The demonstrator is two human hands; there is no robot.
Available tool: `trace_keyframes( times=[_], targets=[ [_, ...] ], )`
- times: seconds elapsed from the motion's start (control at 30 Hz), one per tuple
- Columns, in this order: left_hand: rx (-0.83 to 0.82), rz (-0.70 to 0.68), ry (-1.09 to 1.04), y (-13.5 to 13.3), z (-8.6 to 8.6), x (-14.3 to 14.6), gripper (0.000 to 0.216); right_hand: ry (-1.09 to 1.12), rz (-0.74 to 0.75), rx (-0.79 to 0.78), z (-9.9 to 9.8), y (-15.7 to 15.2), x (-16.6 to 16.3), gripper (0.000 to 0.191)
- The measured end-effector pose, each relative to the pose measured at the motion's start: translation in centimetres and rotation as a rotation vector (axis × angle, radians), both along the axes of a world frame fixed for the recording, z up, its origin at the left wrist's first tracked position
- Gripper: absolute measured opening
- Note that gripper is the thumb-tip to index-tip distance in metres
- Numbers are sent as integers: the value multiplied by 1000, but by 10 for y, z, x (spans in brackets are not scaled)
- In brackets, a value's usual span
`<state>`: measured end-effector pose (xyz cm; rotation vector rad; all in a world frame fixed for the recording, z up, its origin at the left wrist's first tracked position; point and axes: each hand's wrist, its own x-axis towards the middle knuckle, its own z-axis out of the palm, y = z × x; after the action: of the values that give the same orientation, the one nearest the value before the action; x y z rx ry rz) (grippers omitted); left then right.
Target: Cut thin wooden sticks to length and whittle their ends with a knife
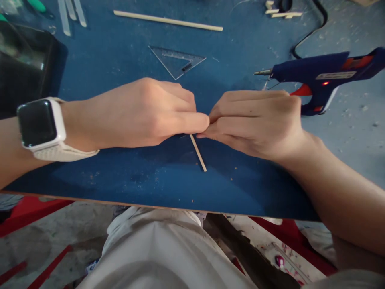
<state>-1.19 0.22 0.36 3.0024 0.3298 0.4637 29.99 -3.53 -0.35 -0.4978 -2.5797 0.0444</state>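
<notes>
My left hand [156,112], with a watch [39,122] on its wrist, is closed, its fingers bent down over a thin wooden stick [199,154]. The stick's lower end slants out from under those fingers over the blue table. Coming from the right, my right hand [255,116] is pinched shut, and its fingertips meet those of my left. Whatever lies between the fingertips is hidden behind the fingers. Just beyond the hands, a clear set square [177,62] lies flat.
A longer wooden stick [168,21] lies at the back. On the right is a blue glue gun [319,72], its red light lit and nozzle pointing left. Glue sticks [71,14] and a black box [27,68] are at left. Short wood pieces [285,15] lie back right.
</notes>
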Motion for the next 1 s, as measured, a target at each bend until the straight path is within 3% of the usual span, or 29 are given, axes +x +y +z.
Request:
trace_keyframes(
  times=[0.17, 0.33, 0.47, 0.7, 0.9, 1.0],
  targets=[
    [-20, 0, -11, -3, 1, -2, 47, -19, -22, -70, 1, 0, 4, 9],
    [-51, 26, 32, -4, 1, 0, 51, -42, -62, -185, 9, 5, 24, 17],
    [-68, 43, 61, -3, -1, 2, 56, -43, -10, -184, 9, 3, 28, 20],
    [-120, 75, 6, -3, -2, -4, 50, 0, -59, -73, -1, -5, 4, 12],
    [-117, 21, -8, -2, -3, -3, 44, -11, -20, -157, 1, 3, 19, 16],
    [-105, 12, -10, -1, -6, -2, 44, -4, -68, -118, -1, -2, 12, 13]
  ],
)
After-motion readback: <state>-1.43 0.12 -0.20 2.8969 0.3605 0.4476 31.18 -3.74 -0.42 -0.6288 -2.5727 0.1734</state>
